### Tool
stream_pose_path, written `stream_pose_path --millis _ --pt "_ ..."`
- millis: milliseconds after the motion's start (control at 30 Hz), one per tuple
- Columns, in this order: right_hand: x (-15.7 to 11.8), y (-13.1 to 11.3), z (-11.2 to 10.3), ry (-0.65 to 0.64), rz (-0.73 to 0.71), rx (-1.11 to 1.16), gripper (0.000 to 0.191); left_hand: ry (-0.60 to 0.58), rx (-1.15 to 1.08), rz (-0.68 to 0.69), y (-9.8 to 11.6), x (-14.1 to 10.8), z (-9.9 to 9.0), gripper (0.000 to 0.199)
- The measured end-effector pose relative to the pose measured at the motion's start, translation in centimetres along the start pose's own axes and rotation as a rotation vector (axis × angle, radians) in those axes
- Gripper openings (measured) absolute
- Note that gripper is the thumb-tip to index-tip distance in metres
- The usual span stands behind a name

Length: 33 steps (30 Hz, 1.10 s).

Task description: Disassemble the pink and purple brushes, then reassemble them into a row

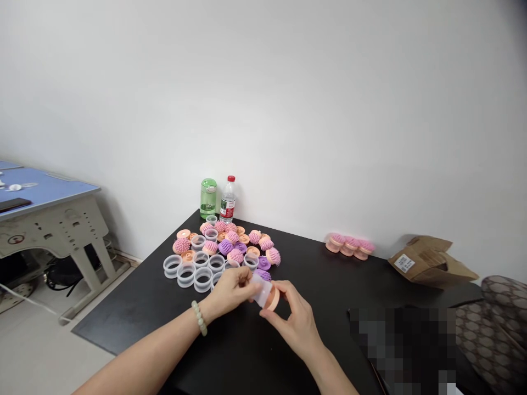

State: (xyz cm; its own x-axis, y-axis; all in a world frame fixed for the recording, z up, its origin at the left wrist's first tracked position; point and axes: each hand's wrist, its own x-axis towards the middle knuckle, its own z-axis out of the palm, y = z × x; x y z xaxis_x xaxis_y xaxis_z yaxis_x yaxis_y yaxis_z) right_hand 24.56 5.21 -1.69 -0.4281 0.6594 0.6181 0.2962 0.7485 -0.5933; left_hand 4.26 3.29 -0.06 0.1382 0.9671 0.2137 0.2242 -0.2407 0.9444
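The left hand [229, 291] is held narrow, with thumb and fingers closed on a translucent plastic ring [261, 291]. The right hand [295, 323] is likewise narrow, its fingers closed on a peach plastic disc [273, 299] at the end of that ring. Both parts are held just above a black table [123, 323]. A beaded bracelet [199, 318] is worn on the left wrist.

A loose pile is spread on the table directly beyond the hands. It consists of pink bristled brush heads [235, 255], purple bristled brush heads [225, 247], peach discs [187, 255] and clear plastic rings [185, 275]. A green bottle [208, 198] and a water bottle with a red cap [228, 200] are stood upright behind the pile, near the wall.

Three pink-and-peach brush units [349, 245] are placed in a row to the right, well apart from the pile. Cardboard packaging [428, 262] is laid further right. A blue-topped desk [41, 189] is seen at the far left, and a patterned seat [489, 323] at the far right.
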Motion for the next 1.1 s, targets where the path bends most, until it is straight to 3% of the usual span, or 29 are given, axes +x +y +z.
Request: stream_pose_path --millis 100,233,333,467,567,700,867,1100 --pt "0.1 0.2 -0.5 0.098 -0.038 -0.056 0.034 0.022 -0.004 0.026 0.1 0.1 -0.3 0.046" --pt "0.4 1.8 -1.1 0.206 0.235 -0.011 0.037 0.085 0.048 0.092 1.2 -0.2 -0.8 0.035" --pt "0.3 3.9 -1.0 0.207 0.410 0.092 0.043 0.074 0.270 0.158 2.0 -0.5 -0.9 0.025" --pt "0.2 6.2 -0.3 0.127 0.521 0.107 0.042 -0.039 0.619 0.279 1.8 -0.7 -0.5 0.031" --pt "0.4 6.4 0.1 0.049 0.505 0.099 0.039 -0.113 0.816 0.358 1.0 -0.6 -0.1 0.037" --pt "0.6 6.0 0.5 -0.025 0.412 0.027 0.033 -0.108 0.949 0.419 0.3 -0.6 0.2 0.039" --pt "0.5 6.6 0.9 0.034 0.338 -0.139 0.036 -0.029 1.038 0.460 -0.3 -0.4 0.5 0.034" --pt "0.4 7.4 0.8 0.093 0.351 -0.161 0.022 0.061 1.068 0.575 -1.3 -0.4 1.0 0.034"
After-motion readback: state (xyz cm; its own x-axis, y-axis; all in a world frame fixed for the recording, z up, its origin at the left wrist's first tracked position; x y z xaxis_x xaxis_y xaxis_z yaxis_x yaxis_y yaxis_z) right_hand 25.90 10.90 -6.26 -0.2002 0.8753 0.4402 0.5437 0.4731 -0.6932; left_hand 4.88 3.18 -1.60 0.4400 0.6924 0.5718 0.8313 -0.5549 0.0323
